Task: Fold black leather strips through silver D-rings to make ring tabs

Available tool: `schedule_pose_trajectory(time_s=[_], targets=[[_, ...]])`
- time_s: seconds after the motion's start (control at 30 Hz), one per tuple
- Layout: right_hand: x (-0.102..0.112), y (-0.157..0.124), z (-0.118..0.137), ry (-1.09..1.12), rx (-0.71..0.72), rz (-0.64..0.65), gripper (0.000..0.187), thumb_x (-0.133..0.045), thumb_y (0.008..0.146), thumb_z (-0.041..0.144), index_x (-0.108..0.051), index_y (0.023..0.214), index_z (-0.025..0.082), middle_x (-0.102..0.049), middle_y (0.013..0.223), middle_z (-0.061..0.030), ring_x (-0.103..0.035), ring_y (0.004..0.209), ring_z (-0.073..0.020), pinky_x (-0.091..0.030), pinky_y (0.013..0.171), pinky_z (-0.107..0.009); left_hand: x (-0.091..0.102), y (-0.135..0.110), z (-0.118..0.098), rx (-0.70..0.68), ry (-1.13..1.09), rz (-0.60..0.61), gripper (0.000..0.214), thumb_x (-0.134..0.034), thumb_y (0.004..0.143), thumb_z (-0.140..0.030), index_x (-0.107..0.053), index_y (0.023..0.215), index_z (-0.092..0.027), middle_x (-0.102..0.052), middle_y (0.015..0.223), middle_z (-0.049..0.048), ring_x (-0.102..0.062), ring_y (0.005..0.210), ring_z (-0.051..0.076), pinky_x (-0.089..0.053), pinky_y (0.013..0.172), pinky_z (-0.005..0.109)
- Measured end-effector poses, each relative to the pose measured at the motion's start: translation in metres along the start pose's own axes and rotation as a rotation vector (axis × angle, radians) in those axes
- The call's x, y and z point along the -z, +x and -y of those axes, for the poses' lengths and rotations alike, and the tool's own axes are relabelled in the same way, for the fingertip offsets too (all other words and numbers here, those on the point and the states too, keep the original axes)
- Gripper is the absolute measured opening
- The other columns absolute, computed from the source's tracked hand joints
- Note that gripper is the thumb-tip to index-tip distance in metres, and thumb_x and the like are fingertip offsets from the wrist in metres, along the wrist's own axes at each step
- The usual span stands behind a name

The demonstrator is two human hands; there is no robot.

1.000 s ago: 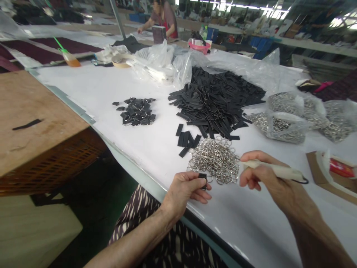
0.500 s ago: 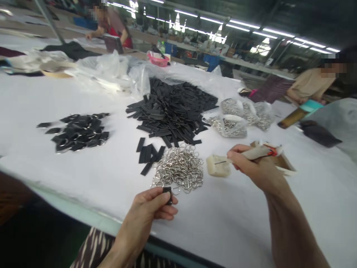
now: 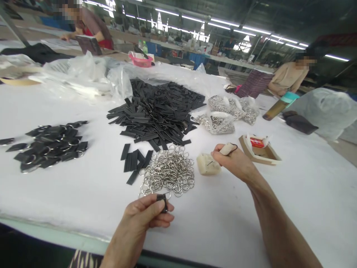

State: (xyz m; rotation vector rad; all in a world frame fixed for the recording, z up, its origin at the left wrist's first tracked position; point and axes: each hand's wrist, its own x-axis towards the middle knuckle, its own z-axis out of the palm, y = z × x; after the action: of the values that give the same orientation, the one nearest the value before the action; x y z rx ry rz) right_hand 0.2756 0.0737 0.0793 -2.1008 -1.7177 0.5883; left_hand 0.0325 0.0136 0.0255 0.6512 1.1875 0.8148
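My left hand pinches a folded black strap piece between thumb and fingers, just in front of a heap of silver D-rings. A ring shows at the strap's far edge; whether it is threaded through is unclear. My right hand is closed on a short off-white handled tool with a dark loop at its back end. Its working tip is hidden by the fingers. Just left of those fingertips sits a pale wax-like block with a dark slit on top. Several loose black strips lie beside the rings.
Behind the rings rises a large pile of black strips. Black pieces with rings lie left. Bags of rings, an open box and a teal-lidded bottle stand right. Co-workers are at the far side.
The view has shifted right, so most things sit further left. My right hand has turned, its tool now pointing less toward the box. The left hand keeps the same pinch.
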Motion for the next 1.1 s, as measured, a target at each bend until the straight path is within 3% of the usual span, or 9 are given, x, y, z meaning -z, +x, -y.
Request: schedule_pose_trajectory(time_s=[0.3,0.53,0.63,0.73,0.83,0.93,1.1], targets=[[-0.012,0.006,-0.005,0.027,0.006,0.001,0.017,-0.048,0.073,0.034,-0.054,0.063,0.022,-0.049,0.056,0.0044,-0.043,0.054,-0.0126,-0.031,0.049,-0.025,0.001,-0.002,0.002,0.023,-0.056,-0.031,0.013,-0.074,0.061,-0.026,-0.069,0.062,-0.013,-0.070,0.067,0.0048,-0.061,0.053,0.013,-0.050,0.055,0.021],[0.003,-0.002,-0.005,0.029,0.065,-0.037,0.023,-0.048,0.076,0.034,-0.050,0.058,0.021,-0.044,0.052,0.0040,-0.042,0.053,-0.0127,-0.029,0.049,-0.025,0.002,-0.002,0.005,-0.011,-0.070,-0.005,0.013,-0.071,0.066,-0.025,-0.069,0.064,-0.013,-0.070,0.067,0.0047,-0.062,0.054,0.012,-0.051,0.055,0.021],[0.009,-0.012,0.000,0.166,0.054,-0.072,0.023,-0.053,0.076,0.037,-0.054,0.060,0.021,-0.046,0.051,0.0024,-0.041,0.051,-0.0132,-0.026,0.045,-0.026,0.002,-0.004,0.007,-0.041,-0.068,0.024,0.012,-0.068,0.069,-0.024,-0.069,0.066,-0.012,-0.070,0.066,0.0055,-0.063,0.055,0.013,-0.051,0.057,0.023],[0.007,-0.024,0.012,0.470,-0.020,0.033,0.018,-0.057,0.072,0.036,-0.056,0.061,0.022,-0.048,0.052,0.0005,-0.040,0.048,-0.0131,-0.023,0.042,-0.025,0.001,-0.006,0.008,-0.058,-0.063,0.067,0.012,-0.064,0.072,-0.023,-0.069,0.069,-0.013,-0.070,0.067,0.0063,-0.064,0.057,0.014,-0.052,0.059,0.025],[-0.003,-0.035,0.027,0.654,0.011,0.188,0.017,-0.054,0.072,0.034,-0.054,0.061,0.021,-0.046,0.051,0.0002,-0.037,0.046,-0.0122,-0.021,0.041,-0.025,0.000,-0.008,0.008,-0.077,-0.053,0.084,0.012,-0.063,0.074,-0.022,-0.069,0.069,-0.013,-0.070,0.067,0.0060,-0.064,0.059,0.014,-0.053,0.061,0.025],[-0.017,-0.042,0.037,0.710,0.060,0.291,0.017,-0.051,0.075,0.032,-0.053,0.062,0.020,-0.042,0.048,0.0023,-0.032,0.043,-0.0103,-0.019,0.040,-0.024,0.000,-0.010,0.008,-0.095,-0.042,0.085,0.013,-0.061,0.075,-0.021,-0.068,0.070,-0.012,-0.069,0.068,0.0054,-0.064,0.059,0.014,-0.053,0.061,0.024],[-0.034,-0.043,0.039,0.712,0.086,0.338,0.017,-0.052,0.074,0.031,-0.053,0.061,0.020,-0.045,0.050,0.0025,-0.036,0.045,-0.0097,-0.024,0.039,-0.023,-0.001,-0.010,0.009,-0.080,-0.040,0.115,0.013,-0.060,0.076,-0.021,-0.068,0.074,-0.011,-0.070,0.077,0.0069,-0.066,0.063,0.015,-0.054,0.062,0.025]])
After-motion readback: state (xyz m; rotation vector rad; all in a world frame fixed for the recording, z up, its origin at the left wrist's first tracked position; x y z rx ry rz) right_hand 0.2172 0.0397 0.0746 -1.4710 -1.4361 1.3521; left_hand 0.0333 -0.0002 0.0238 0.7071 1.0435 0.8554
